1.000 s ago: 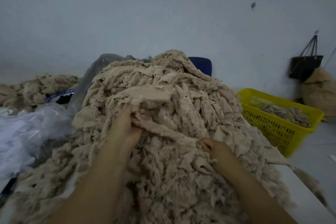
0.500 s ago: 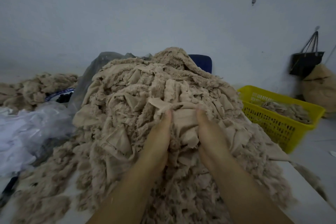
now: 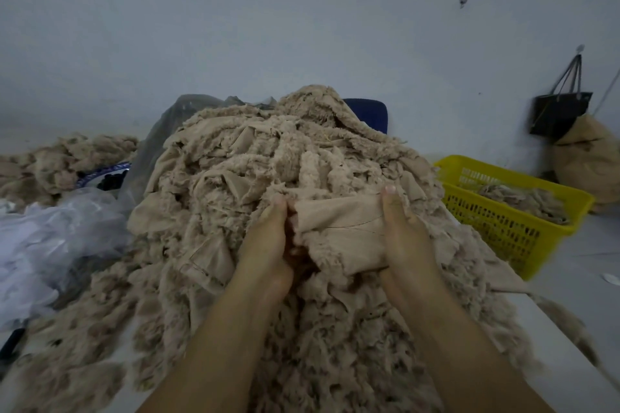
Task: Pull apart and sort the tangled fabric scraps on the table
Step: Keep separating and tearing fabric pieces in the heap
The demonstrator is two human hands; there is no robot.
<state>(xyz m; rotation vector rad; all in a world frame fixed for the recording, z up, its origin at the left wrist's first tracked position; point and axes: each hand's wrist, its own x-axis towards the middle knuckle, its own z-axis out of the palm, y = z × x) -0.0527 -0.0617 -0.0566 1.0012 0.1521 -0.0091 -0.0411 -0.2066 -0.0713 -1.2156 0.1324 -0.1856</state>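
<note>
One yellow basket (image 3: 496,228) holding beige scraps (image 3: 523,203), hands (image 3: 268,245) (image 3: 407,238) gripping fabric piece (image 3: 339,221)

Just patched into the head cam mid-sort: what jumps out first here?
A heap of tangled beige fabric scraps fills the middle. At its front the left hand and right hand grip one smooth scrap stretched between them. A yellow basket holding a few scraps stands to the right.
</note>
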